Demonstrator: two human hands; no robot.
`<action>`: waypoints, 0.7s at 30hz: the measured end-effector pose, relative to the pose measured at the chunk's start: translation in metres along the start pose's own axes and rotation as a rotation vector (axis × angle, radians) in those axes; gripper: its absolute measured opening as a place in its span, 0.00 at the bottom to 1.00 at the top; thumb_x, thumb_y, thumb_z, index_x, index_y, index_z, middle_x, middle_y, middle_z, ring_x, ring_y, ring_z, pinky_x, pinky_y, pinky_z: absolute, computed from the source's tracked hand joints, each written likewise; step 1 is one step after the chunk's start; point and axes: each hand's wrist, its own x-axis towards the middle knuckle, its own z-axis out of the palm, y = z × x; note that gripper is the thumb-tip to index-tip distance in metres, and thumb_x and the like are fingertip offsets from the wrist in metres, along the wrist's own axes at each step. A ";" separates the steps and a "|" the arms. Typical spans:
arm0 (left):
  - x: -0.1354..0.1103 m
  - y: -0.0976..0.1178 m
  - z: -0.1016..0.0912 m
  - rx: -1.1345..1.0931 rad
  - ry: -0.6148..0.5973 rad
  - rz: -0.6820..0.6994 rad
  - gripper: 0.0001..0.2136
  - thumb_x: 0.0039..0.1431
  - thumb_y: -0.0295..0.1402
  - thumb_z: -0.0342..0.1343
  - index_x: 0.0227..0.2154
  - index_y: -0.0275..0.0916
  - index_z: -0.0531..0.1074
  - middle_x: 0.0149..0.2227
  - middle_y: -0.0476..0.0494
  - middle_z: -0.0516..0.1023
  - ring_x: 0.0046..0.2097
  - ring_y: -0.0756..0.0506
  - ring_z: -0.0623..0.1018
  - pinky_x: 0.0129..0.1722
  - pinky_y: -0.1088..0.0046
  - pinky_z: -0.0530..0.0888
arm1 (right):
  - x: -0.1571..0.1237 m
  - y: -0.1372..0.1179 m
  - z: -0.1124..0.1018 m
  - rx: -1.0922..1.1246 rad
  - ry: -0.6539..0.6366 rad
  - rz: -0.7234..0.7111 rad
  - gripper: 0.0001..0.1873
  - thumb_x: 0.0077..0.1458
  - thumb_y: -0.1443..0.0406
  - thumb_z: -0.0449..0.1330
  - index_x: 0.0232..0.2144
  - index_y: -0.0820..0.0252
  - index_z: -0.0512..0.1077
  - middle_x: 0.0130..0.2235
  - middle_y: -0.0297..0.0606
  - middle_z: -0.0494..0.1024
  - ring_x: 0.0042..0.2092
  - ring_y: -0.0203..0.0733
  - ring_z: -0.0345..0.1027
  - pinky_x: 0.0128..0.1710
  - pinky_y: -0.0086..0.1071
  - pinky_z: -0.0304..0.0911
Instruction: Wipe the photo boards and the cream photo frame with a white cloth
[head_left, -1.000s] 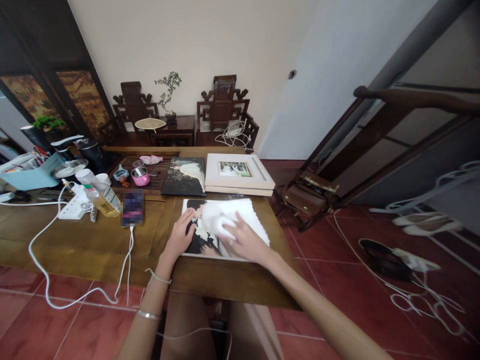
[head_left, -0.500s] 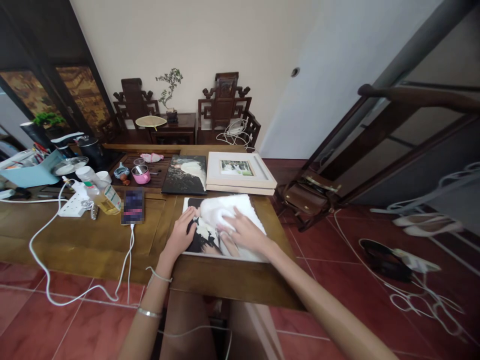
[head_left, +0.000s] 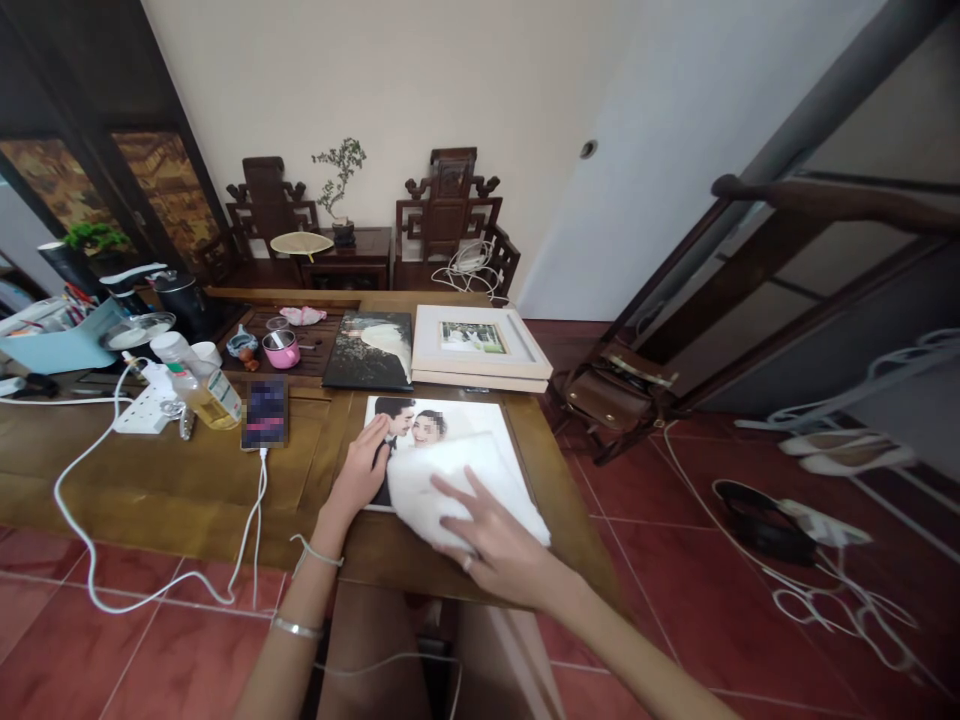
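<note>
A large photo panel (head_left: pixel 472 415) showing two people lies flat near the front right of the wooden table. My left hand (head_left: pixel 361 470) rests along its left edge, fingers stretched out on the surface and holding nothing. A bunched white cloth (head_left: pixel 421 488) covers the panel's lower and right parts and hangs over its near edge. On top of that cloth is my right hand (head_left: pixel 499 550), some fingers spread and pressing, with part of the cloth under the palm. The thumb side is partly hidden by the folds.
Behind the panel lie a dark photo board (head_left: pixel 367 350) and stacked pale frames (head_left: pixel 480 365). Leftward are a phone (head_left: pixel 264 415) on a white cable, an oil-coloured bottle (head_left: pixel 206 395), a power strip (head_left: pixel 146 405) and a pink cup (head_left: pixel 281 350). A wooden chair (head_left: pixel 675 310) stands right.
My right hand has drawn the white cloth down toward me, from the panel's upper part to its near edge, uncovering the two pictured heads. My left hand stays almost in place.
</note>
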 end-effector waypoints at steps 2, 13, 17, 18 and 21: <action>0.000 -0.001 0.001 0.005 -0.001 0.004 0.20 0.64 0.30 0.44 0.57 0.39 0.63 0.62 0.39 0.63 0.64 0.43 0.60 0.64 0.56 0.58 | -0.018 -0.005 -0.003 0.011 0.001 0.019 0.11 0.58 0.66 0.52 0.32 0.60 0.74 0.55 0.51 0.71 0.62 0.52 0.53 0.64 0.56 0.38; 0.001 0.002 -0.001 -0.013 0.016 0.010 0.20 0.64 0.31 0.44 0.57 0.41 0.63 0.61 0.42 0.64 0.63 0.44 0.62 0.63 0.57 0.59 | 0.039 0.072 -0.010 -0.157 0.208 0.371 0.18 0.63 0.61 0.45 0.45 0.61 0.71 0.50 0.48 0.74 0.57 0.55 0.62 0.59 0.56 0.47; 0.003 0.013 -0.012 -0.080 0.074 -0.043 0.19 0.65 0.34 0.43 0.57 0.39 0.64 0.61 0.41 0.64 0.62 0.45 0.63 0.63 0.62 0.59 | 0.067 0.046 -0.003 -0.119 0.138 0.239 0.16 0.63 0.63 0.47 0.47 0.61 0.71 0.53 0.48 0.72 0.63 0.53 0.50 0.60 0.59 0.41; 0.003 0.015 -0.014 -0.100 0.099 -0.062 0.20 0.65 0.35 0.42 0.57 0.37 0.65 0.61 0.41 0.64 0.62 0.45 0.63 0.63 0.63 0.59 | 0.068 0.036 0.000 -0.097 0.105 0.173 0.16 0.62 0.64 0.48 0.46 0.61 0.71 0.53 0.47 0.73 0.64 0.52 0.49 0.61 0.58 0.40; 0.004 0.018 -0.017 -0.145 0.142 -0.106 0.20 0.65 0.36 0.41 0.57 0.36 0.64 0.61 0.40 0.64 0.62 0.45 0.63 0.63 0.63 0.59 | 0.056 0.005 0.006 -0.018 0.013 -0.025 0.13 0.59 0.67 0.51 0.42 0.59 0.73 0.48 0.44 0.76 0.65 0.49 0.46 0.63 0.56 0.35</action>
